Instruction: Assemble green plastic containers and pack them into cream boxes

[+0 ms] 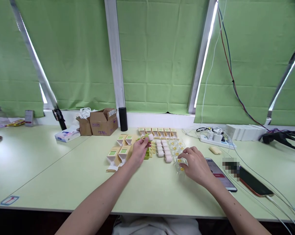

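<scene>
My left hand is closed on a small white-and-green case, pinched between thumb and fingers. Below it, partly hidden, is a green tray beside small yellow square pieces. Over on the right, my right hand curls its thumb and index finger round a clear plastic piece with a yellow centre. It is the near part of a group of similar clear pieces. Between the hands stand two rows of rounded cases, white and pale pink.
Folded card inserts with green squares lie left, more card inserts behind. A cardboard box, black cylinder and tissue pack stand at the back. Two phones, cables and a power strip are right.
</scene>
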The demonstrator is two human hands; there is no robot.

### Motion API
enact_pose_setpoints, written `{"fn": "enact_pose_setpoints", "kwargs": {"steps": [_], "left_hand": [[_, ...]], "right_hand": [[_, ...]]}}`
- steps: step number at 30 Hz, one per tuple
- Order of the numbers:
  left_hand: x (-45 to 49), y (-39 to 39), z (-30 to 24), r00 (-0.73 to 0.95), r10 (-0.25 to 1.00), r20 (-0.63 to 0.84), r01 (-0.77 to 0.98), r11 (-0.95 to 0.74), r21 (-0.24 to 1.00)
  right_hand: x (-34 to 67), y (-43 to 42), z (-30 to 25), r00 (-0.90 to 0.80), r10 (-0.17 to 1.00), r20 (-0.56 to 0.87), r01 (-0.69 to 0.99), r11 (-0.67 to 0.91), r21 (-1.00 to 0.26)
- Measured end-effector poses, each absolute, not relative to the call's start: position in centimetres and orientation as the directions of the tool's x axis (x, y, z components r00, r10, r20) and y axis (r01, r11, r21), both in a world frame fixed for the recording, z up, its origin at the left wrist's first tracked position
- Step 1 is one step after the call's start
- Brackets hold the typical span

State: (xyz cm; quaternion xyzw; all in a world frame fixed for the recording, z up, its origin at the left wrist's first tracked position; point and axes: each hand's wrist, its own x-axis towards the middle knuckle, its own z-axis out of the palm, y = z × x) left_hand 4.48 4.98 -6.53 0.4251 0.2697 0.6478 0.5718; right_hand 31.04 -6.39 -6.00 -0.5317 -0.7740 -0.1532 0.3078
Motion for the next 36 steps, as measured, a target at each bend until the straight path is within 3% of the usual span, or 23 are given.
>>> {"fn": "enact_pose_setpoints", "kwargs": {"steps": [4, 10, 14, 20, 23, 26, 30, 36], "left_hand": [[4.4, 5.0, -6.5, 0.007, 0.967, 0.254, -0.506, -0.216, 0.835], [4.4, 4.9, -6.5, 0.002, 0.965, 0.26, -0.509, -0.223, 0.831], [4.4, 4.7, -6.4, -0.003, 0.962, 0.273, -0.487, -0.24, 0.84], [4.3, 4.8, -6.2, -0.029, 0.955, 0.296, -0.493, -0.271, 0.827], [4.3, 5.0, -6.1, -0.055, 0.951, 0.304, -0.505, -0.289, 0.813], [4.2, 5.2, -6.0, -0.069, 0.95, 0.304, -0.513, -0.295, 0.806], [4.1, 5.1, -6.1, -0.069, 0.953, 0.294, -0.522, -0.286, 0.804], [4.1, 5.0, -6.2, -0.059, 0.957, 0.285, -0.523, -0.273, 0.807]], "right_hand": [[31.3, -7.1, -7.1, -0.309, 0.734, 0.605, 0.937, 0.343, 0.063], [29.7, -7.9, -5.1, -0.335, 0.745, 0.577, 0.928, 0.368, 0.063], [26.5, -7.5, -4.1, -0.386, 0.702, 0.599, 0.853, 0.519, -0.059], [22.4, -3.4, -5.0, -0.334, 0.776, 0.536, 0.679, 0.592, -0.434], [21.7, -0.5, -5.2, -0.211, 0.839, 0.502, 0.451, 0.539, -0.711], [21.4, 1.5, -5.0, -0.106, 0.892, 0.439, -0.007, 0.441, -0.898], [21.4, 2.0, -5.0, -0.109, 0.943, 0.314, -0.383, 0.251, -0.889], [22.0, 1.5, -5.8, -0.173, 0.964, 0.203, -0.655, 0.041, -0.755]]}}
